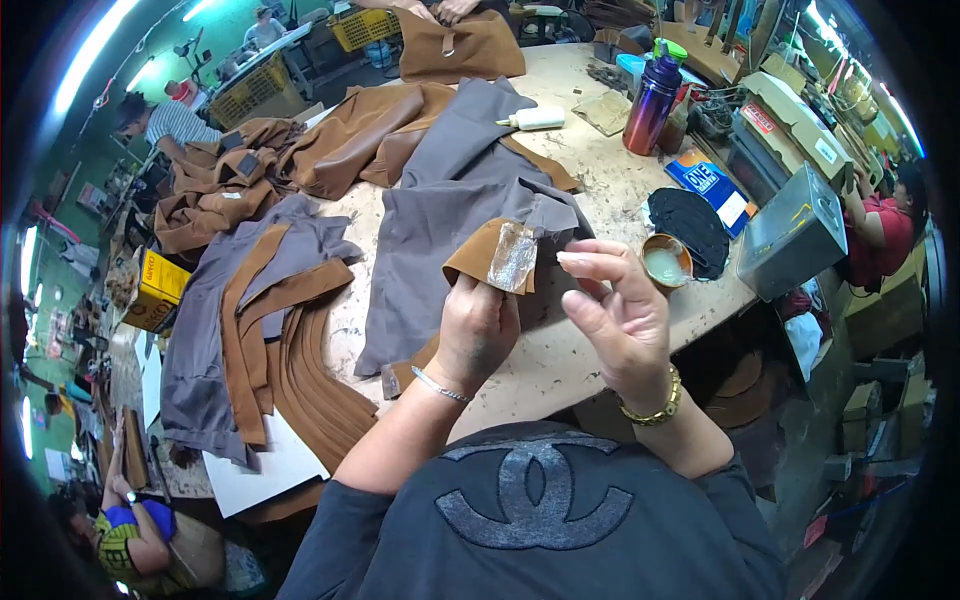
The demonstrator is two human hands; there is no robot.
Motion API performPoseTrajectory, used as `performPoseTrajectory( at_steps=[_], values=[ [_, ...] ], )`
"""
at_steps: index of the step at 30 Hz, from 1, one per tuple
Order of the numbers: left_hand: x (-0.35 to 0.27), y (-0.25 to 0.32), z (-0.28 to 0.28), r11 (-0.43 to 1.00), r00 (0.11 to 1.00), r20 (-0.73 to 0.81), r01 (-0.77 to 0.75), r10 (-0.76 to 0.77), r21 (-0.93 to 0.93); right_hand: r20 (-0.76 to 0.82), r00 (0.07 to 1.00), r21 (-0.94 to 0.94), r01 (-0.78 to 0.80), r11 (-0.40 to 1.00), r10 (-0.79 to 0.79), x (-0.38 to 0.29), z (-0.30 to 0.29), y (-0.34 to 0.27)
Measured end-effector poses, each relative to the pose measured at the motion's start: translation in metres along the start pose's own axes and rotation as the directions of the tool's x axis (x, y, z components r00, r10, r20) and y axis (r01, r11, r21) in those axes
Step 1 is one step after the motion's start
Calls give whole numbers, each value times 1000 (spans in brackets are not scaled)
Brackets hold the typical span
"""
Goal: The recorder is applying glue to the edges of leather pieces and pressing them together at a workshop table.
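My left hand [480, 322] grips the end of a brown leather strip [472, 251], which is raised above the table. A shiny, wet-looking patch [513, 257] covers part of that end. Grey lining fabric [435, 225] spreads out behind it and seems joined to the strip. To the right of the strip, my right hand [619, 307] is held up with its fingers apart and nothing between them. Close beyond it stands a small round tub [666, 259] of whitish paste, beside a black crumpled pad [688, 229].
On the left lie grey lining with brown strips [251, 330], fanned leather strips [315, 375] and a yellow can [156, 289]. A white squeeze bottle [536, 118], a purple-red flask [652, 101] and a metal canister [795, 232] stand farther off. Across the table, a co-worker's hands handle a brown bag [461, 49].
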State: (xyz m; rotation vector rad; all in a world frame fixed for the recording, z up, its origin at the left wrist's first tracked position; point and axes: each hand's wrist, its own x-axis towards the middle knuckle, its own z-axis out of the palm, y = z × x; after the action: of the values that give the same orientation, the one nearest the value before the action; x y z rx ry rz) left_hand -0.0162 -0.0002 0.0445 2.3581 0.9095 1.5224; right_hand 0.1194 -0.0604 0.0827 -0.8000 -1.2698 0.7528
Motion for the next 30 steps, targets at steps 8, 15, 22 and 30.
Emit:
performPoseTrajectory(
  at_steps=[8, 15, 22, 30],
  values=[
    [-4, -4, -1, 999, 1000, 21, 22, -21, -45, 141, 979, -419, 192, 887, -145, 1, 0, 6],
    [-1, 2, -2, 998, 999, 34, 36, -34, -45, 157, 981, -510, 178, 842, -113, -6, -1, 8],
    [2, 8, -3, 997, 997, 76, 12, -7, -75, 203, 961, -612, 275, 741, -189, -6, -4, 11],
    [-8, 7, 3, 992, 985, 170, -48, 27, 119, 241, 960, -762, 277, 586, -140, -9, 0, 1]
  ],
)
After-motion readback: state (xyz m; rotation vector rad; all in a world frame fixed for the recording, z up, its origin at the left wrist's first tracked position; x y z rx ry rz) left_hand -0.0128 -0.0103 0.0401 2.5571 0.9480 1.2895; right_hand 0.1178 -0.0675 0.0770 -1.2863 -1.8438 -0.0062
